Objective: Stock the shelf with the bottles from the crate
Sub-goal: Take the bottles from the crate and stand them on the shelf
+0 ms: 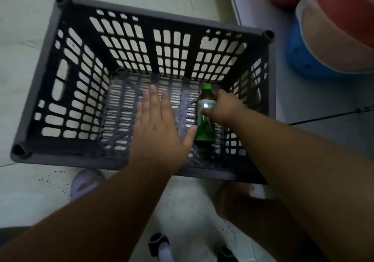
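Observation:
A dark grey slotted crate (pixel 40 91) stands on the pale tiled floor below me. One bottle (pixel 204 128) with a green cap and green label lies on the crate's bottom at the right. My right hand (pixel 224 108) reaches into the crate and is wrapped around the bottle's upper part. My left hand (pixel 159 124) hovers flat inside the crate just left of the bottle, fingers spread, with the thumb close to the bottle's side. No other bottle shows in the crate. The shelf is out of view.
Stacked plastic basins (pixel 332 29) in red, pale and blue sit at the upper right. A shoe (pixel 85 183) rests on the floor just in front of the crate. A dark cord (pixel 327 116) runs across the floor at the right.

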